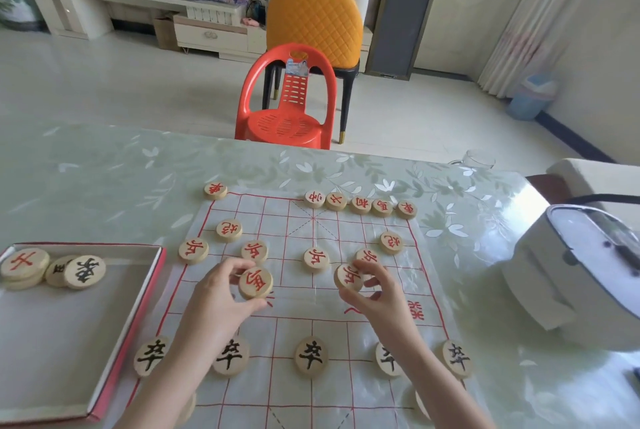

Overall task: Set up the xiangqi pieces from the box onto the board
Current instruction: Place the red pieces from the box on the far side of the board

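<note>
The person is midway through populating the red, far half of the xiangqi board (311, 290), a thin sheet with red grid lines lying on the table (104, 169). The left hand (221, 293) is clamped on a red horse piece (255, 283), held off the sheet near the river line, thumb below and fingers above. The right hand (374, 286) is closed on a red soldier piece (348, 277), held just in front of a soldier already lying on the right part of the soldier row. The far back row carries a chariot at its left corner (215, 190) and five pieces on its right part, so several points left of centre stand open. The five black soldiers (310, 356) occupy the near row. The box (79, 324) sits at the left of the board and holds a few remaining pieces (52, 269) stacked in its far corner. Judged from this layout, the next move calls for the horse to go to the open point beside the left chariot, and the soldier to the vacant right-edge point of its row, each set flat and centred on a line crossing.
</note>
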